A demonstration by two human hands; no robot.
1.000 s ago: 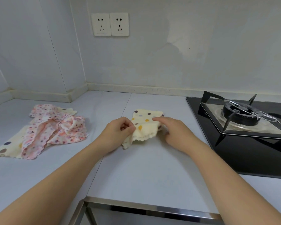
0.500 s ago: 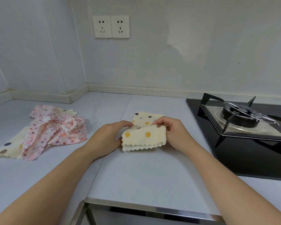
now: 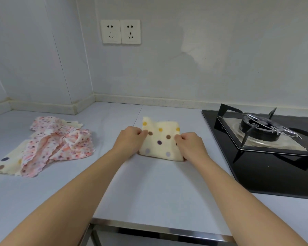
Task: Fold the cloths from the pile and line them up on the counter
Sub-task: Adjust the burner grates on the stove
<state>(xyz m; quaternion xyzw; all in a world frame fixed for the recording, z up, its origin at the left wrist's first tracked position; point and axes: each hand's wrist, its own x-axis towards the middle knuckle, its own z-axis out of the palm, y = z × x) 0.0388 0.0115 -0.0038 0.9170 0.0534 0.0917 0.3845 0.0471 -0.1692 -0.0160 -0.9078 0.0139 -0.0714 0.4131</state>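
Near the middle of the white counter (image 3: 149, 189), at about 12 o'clock from the wearer: a cream polka-dot cloth (image 3: 160, 141), folded down to a small square and lying flat. Pinched at its left edge by the left hand (image 3: 130, 139), fingers curled onto the fabric; pinched the same way at its right edge by the right hand (image 3: 190, 144), knuckles up, nothing else held. Looks like the squaring-up of the last fold, with only a release left for this piece. Over at 9 o'clock, well apart from the hands: the pile (image 3: 59, 150), a pink floral cloth (image 3: 64, 137) crumpled on top of a second cream dotted cloth (image 3: 4, 164), neither folded yet. No other finished square anywhere in view, so no line begun so far (at least two cloths to go, perhaps more buried in the heap, hard to tell). At 3 o'clock, near the folded piece but not touching it: a black gas hob (image 3: 267, 174), limiting room on that side. Judged overall: early in the task, first cloth nearly done, the rest of the folding and all of the lining up left.
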